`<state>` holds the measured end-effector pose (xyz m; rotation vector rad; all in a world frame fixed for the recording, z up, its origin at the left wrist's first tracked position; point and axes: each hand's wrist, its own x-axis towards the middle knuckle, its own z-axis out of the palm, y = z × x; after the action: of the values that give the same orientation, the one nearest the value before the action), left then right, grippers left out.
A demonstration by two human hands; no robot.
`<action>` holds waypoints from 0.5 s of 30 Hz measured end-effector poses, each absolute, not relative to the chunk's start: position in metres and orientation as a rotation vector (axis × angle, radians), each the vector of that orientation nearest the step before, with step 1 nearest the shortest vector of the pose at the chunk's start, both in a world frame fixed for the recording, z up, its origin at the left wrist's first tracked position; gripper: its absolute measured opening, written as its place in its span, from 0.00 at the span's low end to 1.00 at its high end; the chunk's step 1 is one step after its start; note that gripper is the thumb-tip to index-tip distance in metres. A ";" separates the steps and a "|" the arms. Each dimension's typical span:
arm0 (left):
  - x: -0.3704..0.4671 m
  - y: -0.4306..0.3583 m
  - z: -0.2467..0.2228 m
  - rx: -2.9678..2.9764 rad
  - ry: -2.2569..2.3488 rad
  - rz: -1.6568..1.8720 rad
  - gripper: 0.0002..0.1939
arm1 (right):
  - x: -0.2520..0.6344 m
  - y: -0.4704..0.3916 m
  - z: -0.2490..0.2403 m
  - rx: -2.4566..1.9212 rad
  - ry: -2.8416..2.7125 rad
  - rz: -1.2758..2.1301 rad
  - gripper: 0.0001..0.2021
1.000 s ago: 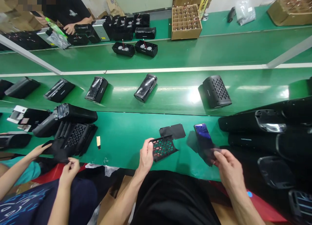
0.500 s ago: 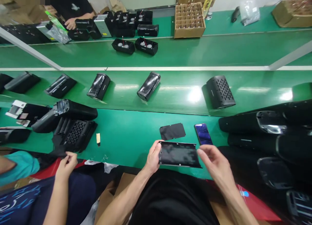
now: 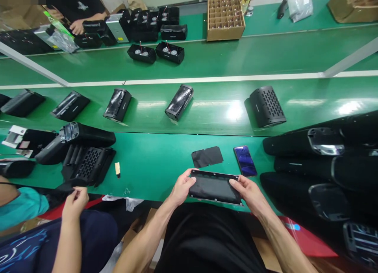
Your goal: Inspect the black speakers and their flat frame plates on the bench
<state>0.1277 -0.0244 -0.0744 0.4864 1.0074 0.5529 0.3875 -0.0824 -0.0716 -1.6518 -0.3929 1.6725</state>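
A shallow black rectangular panel with small clips along its rims is held level at the table's front edge. My left hand grips its left end, thumb on the inner face. At the opposite end, my right hand is closed on it too, its thumb pressed inside. Just beyond the panel lies a flat black sheet with notched corners. A phone with a dark blue screen rests to the right of that sheet.
Black speaker housings are heaped at the right. Several more, such as one housing, stand along the green line ahead. To the left lie grille parts and a small tan-and-black piece. A co-worker's hand is at the left.
My right hand has moved left and closed on the panel's right end, where before it was beside it with fingers apart. The panel has tilted slightly, and the view has shifted a little.
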 end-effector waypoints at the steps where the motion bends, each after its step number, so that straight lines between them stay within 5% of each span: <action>1: 0.127 -0.024 -0.073 0.481 1.019 0.554 0.29 | 0.388 -0.083 -0.072 -1.646 -0.399 1.670 0.26; 15: 0.132 -0.024 -0.078 0.523 1.014 0.580 0.28 | 0.395 -0.089 -0.065 -1.616 -0.418 1.627 0.24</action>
<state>0.1316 -0.0242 -0.0781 0.5232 1.0137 0.5801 0.3945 -0.0888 -0.0652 -1.6157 -0.4175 1.6266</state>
